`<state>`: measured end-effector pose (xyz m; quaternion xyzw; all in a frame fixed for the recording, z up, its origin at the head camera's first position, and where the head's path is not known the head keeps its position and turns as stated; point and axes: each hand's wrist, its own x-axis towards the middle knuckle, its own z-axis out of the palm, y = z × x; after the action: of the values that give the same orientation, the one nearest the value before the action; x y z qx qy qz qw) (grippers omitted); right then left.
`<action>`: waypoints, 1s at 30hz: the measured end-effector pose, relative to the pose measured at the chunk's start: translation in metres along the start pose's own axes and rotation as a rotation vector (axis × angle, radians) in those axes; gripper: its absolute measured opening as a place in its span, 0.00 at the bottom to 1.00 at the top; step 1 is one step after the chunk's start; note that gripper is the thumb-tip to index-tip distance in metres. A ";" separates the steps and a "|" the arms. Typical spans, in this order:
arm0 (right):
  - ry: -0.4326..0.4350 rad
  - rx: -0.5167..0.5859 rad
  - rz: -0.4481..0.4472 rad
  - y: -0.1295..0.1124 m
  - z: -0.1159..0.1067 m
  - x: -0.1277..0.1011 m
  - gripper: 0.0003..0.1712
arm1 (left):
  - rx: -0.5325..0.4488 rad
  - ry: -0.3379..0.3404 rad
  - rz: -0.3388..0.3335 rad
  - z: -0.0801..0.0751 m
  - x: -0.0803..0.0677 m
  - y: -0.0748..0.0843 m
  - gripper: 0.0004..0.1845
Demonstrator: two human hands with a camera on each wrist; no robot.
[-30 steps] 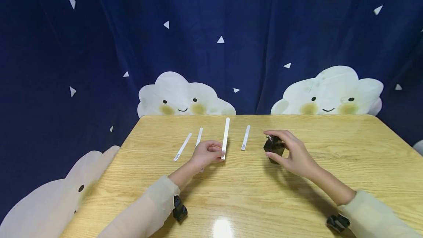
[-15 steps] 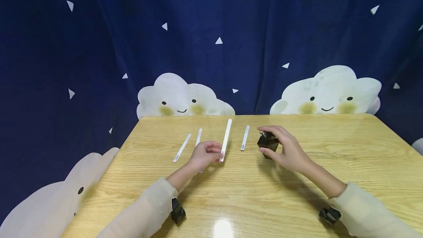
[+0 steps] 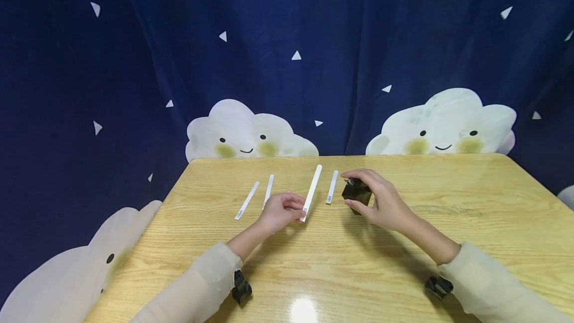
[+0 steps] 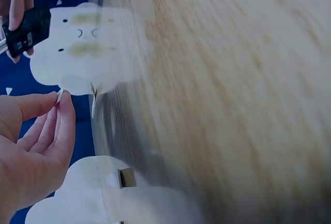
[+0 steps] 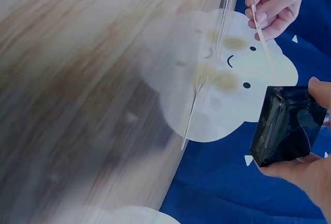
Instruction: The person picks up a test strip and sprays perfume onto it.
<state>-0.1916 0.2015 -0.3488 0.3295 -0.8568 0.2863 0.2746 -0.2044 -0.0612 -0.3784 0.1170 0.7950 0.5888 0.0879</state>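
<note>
My left hand [image 3: 279, 212] pinches the printed lower end of a white paper test strip [image 3: 312, 189] between thumb and fingers, with the strip raised off the table and leaning right. To its right, my right hand [image 3: 387, 203] grips a dark square glass perfume bottle [image 3: 356, 192], thumb on one side and fingers on the other. A small nozzle shows on the bottle's top in the head view. In the right wrist view the bottle [image 5: 287, 125] is close to the strip's [image 5: 265, 45] far end. From the left wrist, the held strip [image 4: 60, 95] appears nearly edge-on.
Three more white strips lie on the wooden table [image 3: 323, 268]: one far left [image 3: 247, 200], another partly behind my left hand [image 3: 268, 188], and a third [image 3: 332, 187] between the hands. A dark blue curtain [image 3: 269, 74] with clouds hangs behind the table.
My right hand has moved left with the perfume bottle, closer to the held strip. The strip in my left hand has tilted further right; the left hand itself has barely shifted.
</note>
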 end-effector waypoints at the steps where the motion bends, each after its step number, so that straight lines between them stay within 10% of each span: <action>1: 0.003 -0.001 -0.002 0.000 0.000 0.000 0.33 | 0.004 -0.005 0.008 0.000 0.000 0.001 0.13; 30: 0.082 -0.036 0.064 -0.001 -0.005 -0.003 0.33 | 0.019 -0.013 -0.026 0.000 0.002 0.001 0.13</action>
<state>-0.1873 0.2052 -0.3474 0.2849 -0.8600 0.2929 0.3058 -0.2060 -0.0603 -0.3769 0.1112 0.8015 0.5791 0.0995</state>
